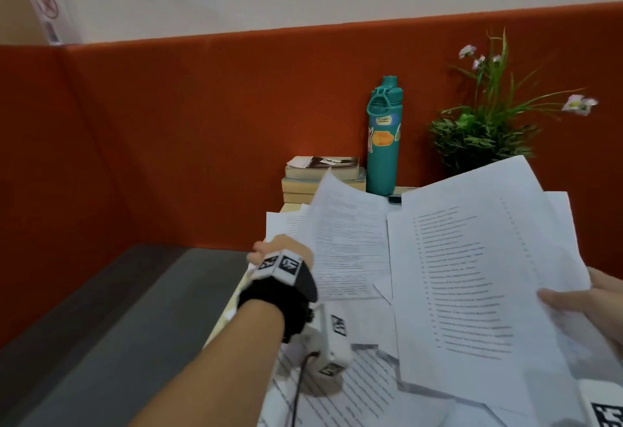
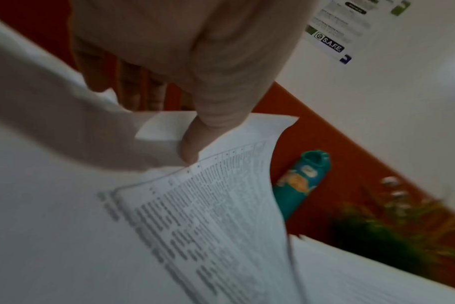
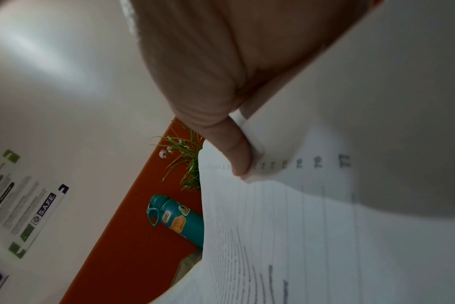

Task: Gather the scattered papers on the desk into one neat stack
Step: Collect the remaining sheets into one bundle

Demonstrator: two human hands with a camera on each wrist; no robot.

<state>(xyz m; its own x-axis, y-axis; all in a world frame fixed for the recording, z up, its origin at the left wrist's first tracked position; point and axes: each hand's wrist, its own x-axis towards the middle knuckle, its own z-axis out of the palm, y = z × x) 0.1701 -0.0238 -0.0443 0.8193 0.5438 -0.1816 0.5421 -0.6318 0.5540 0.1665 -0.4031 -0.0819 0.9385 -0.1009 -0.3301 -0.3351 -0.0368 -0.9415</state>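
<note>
White printed papers lie scattered over the desk. My left hand (image 1: 269, 253) pinches one printed sheet (image 1: 350, 244) by its left edge and lifts it off the desk; the left wrist view shows the thumb (image 2: 192, 144) pressed on that sheet (image 2: 221, 205). My right hand (image 1: 580, 298) grips a bundle of sheets (image 1: 478, 275) by its right edge, raised and tilted over the desk. In the right wrist view the thumb (image 3: 237, 156) lies on top of the bundle (image 3: 312, 226). More loose papers (image 1: 354, 389) lie beneath both hands.
A teal water bottle (image 1: 382, 143) stands at the back by the orange partition (image 1: 202, 123). A stack of books (image 1: 320, 173) sits left of it, a potted plant (image 1: 485, 133) to the right. The desk's left edge (image 1: 232, 305) drops to grey flooring.
</note>
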